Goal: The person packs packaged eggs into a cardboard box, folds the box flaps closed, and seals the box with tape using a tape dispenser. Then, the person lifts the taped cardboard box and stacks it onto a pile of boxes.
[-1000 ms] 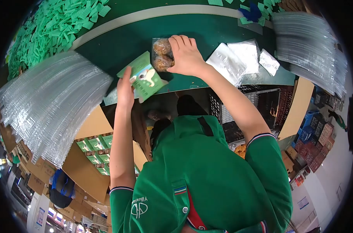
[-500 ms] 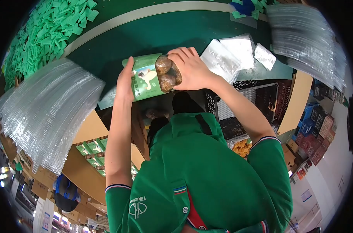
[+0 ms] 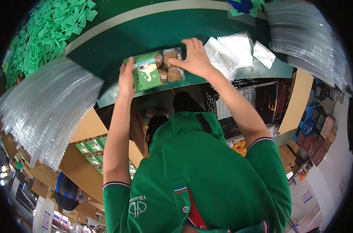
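A clear plastic pack [image 3: 169, 80] of brown, rough-coated, egg-like rounds lies on the green table [image 3: 153, 33]. Its green paper sleeve [image 3: 147, 72], printed with a white bird, wraps the left part. My left hand [image 3: 126, 79] rests against the sleeved end with its fingers extended. Over the right end of the pack is my right hand [image 3: 196, 60], thumb and fingers spread, the thumb over the rounds. Just right of this hand, white and clear plastic sheets or bags [image 3: 223, 56] lie on the table.
Stacked clear plastic trays [image 3: 48, 112] stand at left, more trays [image 3: 304, 42] at right. Green paper sleeves [image 3: 48, 35] are heaped at the far left. Below are a carton with similar green packs [image 3: 93, 145] and a black crate [image 3: 267, 103]. A person [image 3: 66, 194] is at lower left.
The pack has gone from tilted in both hands to flat on the table, slightly farther right. My right hand has let go and spread its fingers.
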The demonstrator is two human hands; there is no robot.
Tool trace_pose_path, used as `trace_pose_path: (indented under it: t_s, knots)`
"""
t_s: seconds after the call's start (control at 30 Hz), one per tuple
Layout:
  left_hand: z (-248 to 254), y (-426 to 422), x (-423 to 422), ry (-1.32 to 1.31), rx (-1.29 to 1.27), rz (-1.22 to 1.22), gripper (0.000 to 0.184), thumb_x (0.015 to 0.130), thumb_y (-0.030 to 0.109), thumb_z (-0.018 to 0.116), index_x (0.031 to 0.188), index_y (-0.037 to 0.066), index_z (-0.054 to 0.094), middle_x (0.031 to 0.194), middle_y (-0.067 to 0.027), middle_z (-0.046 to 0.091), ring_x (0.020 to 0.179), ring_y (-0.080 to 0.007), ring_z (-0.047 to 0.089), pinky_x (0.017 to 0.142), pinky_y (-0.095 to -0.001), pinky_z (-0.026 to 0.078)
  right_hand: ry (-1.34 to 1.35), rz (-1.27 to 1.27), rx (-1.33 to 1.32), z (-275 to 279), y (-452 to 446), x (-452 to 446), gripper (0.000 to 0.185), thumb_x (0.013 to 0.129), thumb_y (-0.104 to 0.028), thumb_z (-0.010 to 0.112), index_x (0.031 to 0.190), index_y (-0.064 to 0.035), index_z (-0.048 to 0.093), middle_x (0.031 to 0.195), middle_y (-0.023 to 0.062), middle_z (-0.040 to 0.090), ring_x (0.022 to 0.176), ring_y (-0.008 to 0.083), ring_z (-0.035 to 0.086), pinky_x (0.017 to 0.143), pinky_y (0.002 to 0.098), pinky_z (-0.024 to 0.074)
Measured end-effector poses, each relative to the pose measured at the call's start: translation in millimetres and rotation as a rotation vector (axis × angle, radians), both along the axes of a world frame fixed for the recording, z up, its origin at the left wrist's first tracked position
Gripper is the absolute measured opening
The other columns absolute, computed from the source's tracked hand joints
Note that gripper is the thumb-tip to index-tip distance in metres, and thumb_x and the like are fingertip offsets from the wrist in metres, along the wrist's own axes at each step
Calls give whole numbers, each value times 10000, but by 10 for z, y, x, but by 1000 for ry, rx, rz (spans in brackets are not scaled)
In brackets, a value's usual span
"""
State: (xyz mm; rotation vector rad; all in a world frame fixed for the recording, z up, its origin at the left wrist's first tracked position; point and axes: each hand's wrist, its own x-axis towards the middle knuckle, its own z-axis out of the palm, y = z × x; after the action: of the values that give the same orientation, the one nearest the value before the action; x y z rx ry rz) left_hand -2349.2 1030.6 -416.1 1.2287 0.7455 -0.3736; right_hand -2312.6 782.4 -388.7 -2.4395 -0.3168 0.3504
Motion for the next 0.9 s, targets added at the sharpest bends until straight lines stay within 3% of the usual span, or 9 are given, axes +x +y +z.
trace_pose_path:
  t_s: [0.03,0.13,0.23,0.33,0.47,0.7,0.77,0.8,0.9]
  knots:
    - [14,-20,-21,-9,37,-2,671,875,417,571,1334,-9,328,1284,-156,419,1144,-220,476,933,-340,415,133,-101,-128,-26,-1,-52,811,691,-524,705,1163,86,454,1199,238,447,1173,356,410,976,400,362]
    - [176,-191,-67,-54,53,-20,611,902,379,546,1343,19,324,1273,-110,446,1156,-201,467,953,-329,393,268,-215,159,-201,175,-230,867,712,-579,671,1176,108,418,1155,274,452,1105,381,462,942,420,396]
    - [325,-300,-194,-99,-77,-7,701,902,370,546,1425,35,220,1357,-113,375,1251,-224,376,1017,-327,321,400,-402,874,-166,345,-335,648,763,-345,742,1134,37,372,1053,142,522,997,200,537,876,319,435]
    - [442,-350,-365,-100,-152,68,674,912,329,540,1429,46,213,1350,-99,388,1231,-212,396,1004,-326,338,598,-402,1146,-143,358,-386,502,797,-227,722,1130,-29,403,1051,66,516,988,129,508,866,282,418]
    - [560,-351,-519,-76,25,93,715,889,331,585,1419,31,210,1256,-130,473,1121,-196,492,939,-312,407,533,-391,1054,84,558,-491,504,800,-238,720,1118,-36,385,1031,76,526,952,123,519,832,286,434]
    - [1443,-88,-932,-228,71,-252,769,855,349,630,1400,16,202,1304,-173,437,1188,-226,453,977,-354,385,640,-490,1179,675,581,-682,492,825,-281,683,1120,-25,383,1058,101,520,974,151,527,825,298,440]
    - [1266,53,-1342,-438,115,-83,816,821,370,667,1392,11,208,1367,-183,362,1251,-242,400,1028,-389,340,634,-680,1271,1056,647,-821,460,849,-290,653,1125,-42,381,1070,90,508,980,151,531,820,300,448]
    - [1452,-30,-1463,-444,-113,85,849,784,409,696,1383,18,239,1391,-172,317,1288,-257,357,1066,-408,294,628,-665,1349,1224,714,-880,452,858,-293,642,1125,-48,372,1072,83,502,972,147,529,815,299,451]
    - [1700,-250,-1792,-485,-20,258,734,848,442,593,1380,46,278,1378,-120,368,1241,-267,405,1051,-449,306,590,-446,1316,1418,942,-1200,424,872,-266,631,1104,-66,338,1114,81,477,1064,145,471,899,297,396]
